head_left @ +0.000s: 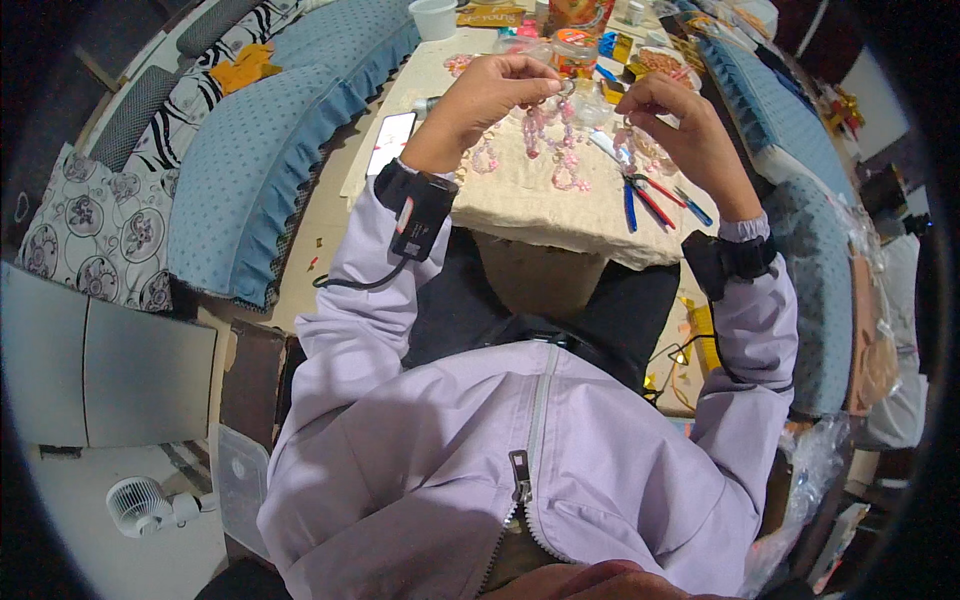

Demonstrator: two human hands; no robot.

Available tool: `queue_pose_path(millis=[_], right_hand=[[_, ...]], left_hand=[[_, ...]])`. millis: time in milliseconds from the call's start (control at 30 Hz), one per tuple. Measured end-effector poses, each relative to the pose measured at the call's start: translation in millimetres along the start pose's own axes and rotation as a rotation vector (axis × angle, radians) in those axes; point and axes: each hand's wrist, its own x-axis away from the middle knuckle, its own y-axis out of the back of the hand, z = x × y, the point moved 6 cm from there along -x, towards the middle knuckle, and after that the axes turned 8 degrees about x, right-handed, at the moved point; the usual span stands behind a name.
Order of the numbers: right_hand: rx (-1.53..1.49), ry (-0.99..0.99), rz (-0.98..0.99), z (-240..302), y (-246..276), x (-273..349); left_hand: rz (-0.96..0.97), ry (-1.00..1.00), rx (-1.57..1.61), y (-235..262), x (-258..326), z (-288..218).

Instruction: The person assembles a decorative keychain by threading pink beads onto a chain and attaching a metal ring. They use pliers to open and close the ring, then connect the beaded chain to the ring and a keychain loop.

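Note:
My left hand (480,103) is raised over the table, thumb and forefinger pinched on the ring of a beaded charm (565,105). Pink and lilac beads hang from that ring above the cloth. To its right, my right hand (685,125) is closed in a pinch. A strand with a large clear, shiny bead (626,156) hangs just below those fingers and seems to be held by them; the grip itself is too small to make out. Several pink bead strands (568,178) lie on the cloth beneath.
Pliers with red and blue handles (655,203) and a slim blue-handled tool (694,207) lie on the cream tablecloth (540,215) near its right front. A lit phone (392,138) rests at left. Tubs and packets crowd the back, with a white bucket (433,18). Blue-covered sofas (240,180) flank the table.

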Motion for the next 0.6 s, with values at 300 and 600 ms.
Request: queue_pose_path(millis=[300,600], right_hand=[[0.010,0.018,-0.004,-0.2,-1.8,0.8],[-0.024,0.013,-0.014,-3.1,-4.7,2.8]], left_hand=[[0.018,0.003,-0.038,-0.6,-0.8,1.2],[0.086,-0.026,-0.009,-3.6,-0.7,0.5]])
